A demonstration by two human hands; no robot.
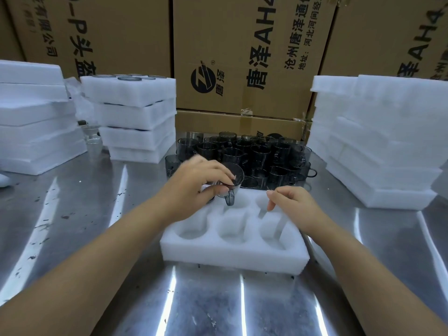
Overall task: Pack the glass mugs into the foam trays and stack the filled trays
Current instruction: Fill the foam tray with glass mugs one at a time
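Far-left pocket of foam tray (232,251) behind left hand (194,183); cardboard boxes (242,57) cropped above.

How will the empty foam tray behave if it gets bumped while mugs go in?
Probably very light: the foam tray is thick white foam and its visible pockets are empty. It will likely slide easily, since it lies on the smooth steel table. It is unlikely to tip, being low, wide and flat.
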